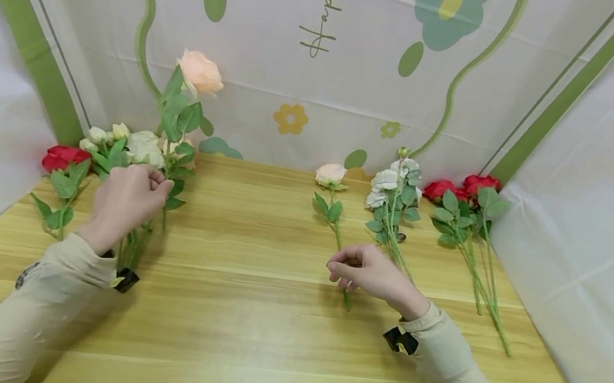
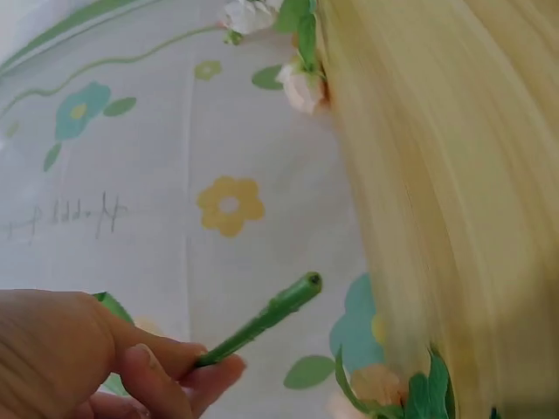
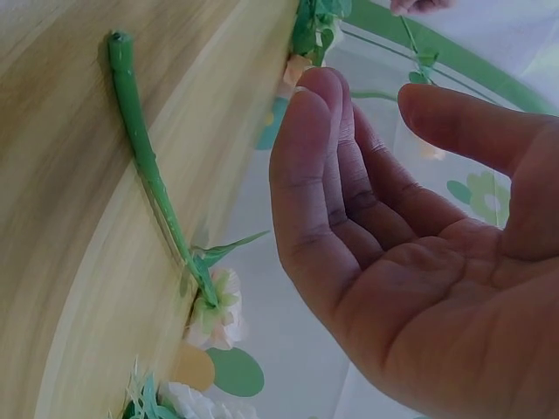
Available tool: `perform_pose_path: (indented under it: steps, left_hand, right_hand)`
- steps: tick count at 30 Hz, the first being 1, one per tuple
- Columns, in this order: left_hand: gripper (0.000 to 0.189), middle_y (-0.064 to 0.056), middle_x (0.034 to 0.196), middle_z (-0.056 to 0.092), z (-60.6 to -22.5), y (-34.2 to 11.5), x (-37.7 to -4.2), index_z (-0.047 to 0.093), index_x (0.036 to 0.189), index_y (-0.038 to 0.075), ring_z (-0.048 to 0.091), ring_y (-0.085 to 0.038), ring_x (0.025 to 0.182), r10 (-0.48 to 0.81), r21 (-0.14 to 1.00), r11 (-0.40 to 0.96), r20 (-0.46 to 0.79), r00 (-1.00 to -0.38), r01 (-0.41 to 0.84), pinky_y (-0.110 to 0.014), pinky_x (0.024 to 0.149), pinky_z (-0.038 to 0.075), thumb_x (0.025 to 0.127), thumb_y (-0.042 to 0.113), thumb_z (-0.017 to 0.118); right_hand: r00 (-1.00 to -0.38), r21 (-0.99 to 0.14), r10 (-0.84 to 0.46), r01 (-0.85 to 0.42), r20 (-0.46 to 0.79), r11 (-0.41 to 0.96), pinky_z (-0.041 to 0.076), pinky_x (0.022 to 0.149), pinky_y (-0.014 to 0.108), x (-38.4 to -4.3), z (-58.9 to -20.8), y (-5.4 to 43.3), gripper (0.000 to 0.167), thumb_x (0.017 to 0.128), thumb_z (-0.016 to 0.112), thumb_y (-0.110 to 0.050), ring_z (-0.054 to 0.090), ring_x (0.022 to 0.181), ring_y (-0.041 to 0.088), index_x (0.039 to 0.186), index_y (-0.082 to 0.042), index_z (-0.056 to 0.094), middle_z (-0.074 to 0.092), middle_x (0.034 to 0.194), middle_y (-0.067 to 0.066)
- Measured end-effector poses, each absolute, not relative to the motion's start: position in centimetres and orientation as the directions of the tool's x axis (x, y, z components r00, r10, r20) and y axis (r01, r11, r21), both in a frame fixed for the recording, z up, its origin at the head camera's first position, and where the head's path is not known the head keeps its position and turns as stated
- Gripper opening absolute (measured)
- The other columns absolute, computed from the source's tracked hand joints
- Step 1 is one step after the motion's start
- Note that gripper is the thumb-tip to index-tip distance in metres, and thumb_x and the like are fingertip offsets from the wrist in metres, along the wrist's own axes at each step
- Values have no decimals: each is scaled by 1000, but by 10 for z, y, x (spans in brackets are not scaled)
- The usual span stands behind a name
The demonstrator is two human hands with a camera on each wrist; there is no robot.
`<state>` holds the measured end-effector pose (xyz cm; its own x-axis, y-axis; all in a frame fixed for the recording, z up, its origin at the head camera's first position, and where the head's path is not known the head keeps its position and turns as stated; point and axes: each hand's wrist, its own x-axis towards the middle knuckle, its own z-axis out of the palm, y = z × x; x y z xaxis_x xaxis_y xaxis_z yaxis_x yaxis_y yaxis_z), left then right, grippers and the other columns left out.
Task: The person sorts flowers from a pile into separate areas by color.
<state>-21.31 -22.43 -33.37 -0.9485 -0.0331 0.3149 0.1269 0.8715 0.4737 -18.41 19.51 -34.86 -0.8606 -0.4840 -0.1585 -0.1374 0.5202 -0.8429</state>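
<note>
My left hand (image 1: 132, 200) pinches the green stem of a peach rose (image 1: 201, 72) between thumb and fingers. The bloom stands upright against the backdrop, and the stem's cut end (image 2: 301, 290) sticks out past the fingertips in the left wrist view. Over the table my right hand (image 1: 371, 276) is loosely bent, thumb apart from the fingers, with nothing in its palm (image 3: 419, 288). Close below it lies a second peach rose (image 1: 331, 175), its bloom toward the backdrop; the hand covers part of its stem (image 3: 144, 153) in the head view.
At left, a red rose (image 1: 65, 159) and several white blooms (image 1: 144, 147) lie near and behind the left hand. White flowers (image 1: 390, 185) and red roses (image 1: 481, 186) lie at right on the wooden table (image 1: 245, 336). A printed cloth (image 1: 353, 83) rises behind.
</note>
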Motion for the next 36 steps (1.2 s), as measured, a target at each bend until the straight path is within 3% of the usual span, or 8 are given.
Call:
perform_pose_path:
  steps: [4,8,15,19,25,30,36]
  left_hand:
    - [27,-9,67,63,-330,-214,-210,66,89,0,50,-19,44,3,507,832,401,-916,225,-34,38,38,98,25,59]
    - [23,-12,73,66,-327,-202,-206,67,91,-3,52,-17,45,14,521,799,483,-875,300,-32,43,42,97,19,63]
    - [19,-11,77,69,-326,-176,-199,71,95,-4,62,-20,61,26,583,711,537,-843,393,-29,54,48,95,14,67]
    - [17,-6,79,70,-329,-157,-190,70,98,-1,63,-18,58,86,687,596,460,-884,416,-27,47,50,97,16,65]
    - [20,-4,85,72,-318,-124,-178,69,105,6,56,-20,52,216,894,362,195,-957,264,-28,44,44,99,24,63]
    - [18,-6,85,73,-313,-99,-174,70,101,5,49,-15,50,346,946,235,132,-929,222,-24,44,39,99,21,63]
    - [19,-10,84,72,-320,-77,-168,69,101,4,50,-15,51,428,971,134,122,-896,197,-25,47,40,98,22,65]
  right_hand:
    - [-860,-844,-486,-139,-157,518,52,71,53,-185,-348,195,21,100,59,-15,63,80,42,107,4,67,68,88,16]
    - [-855,-849,-493,-137,-158,510,52,71,53,-186,-349,195,22,100,59,-14,63,79,41,107,4,67,68,89,17]
    - [-850,-868,-499,-111,-169,484,52,73,53,-184,-349,196,25,99,61,-18,62,82,43,109,4,66,67,93,21]
    - [-852,-896,-500,-91,-156,434,53,75,53,-178,-345,192,25,99,62,-21,61,85,45,109,1,67,67,95,21]
    - [-847,-926,-516,-84,-128,368,54,72,53,-167,-344,176,23,99,63,-26,63,84,40,106,-5,70,68,96,18]
    - [-828,-970,-539,21,-152,242,55,75,45,-154,-338,162,32,98,63,-31,64,90,35,111,-1,68,68,103,17]
    - [-791,-990,-595,125,-141,68,54,80,47,-140,-332,148,36,100,61,-28,63,96,35,116,4,65,64,112,23]
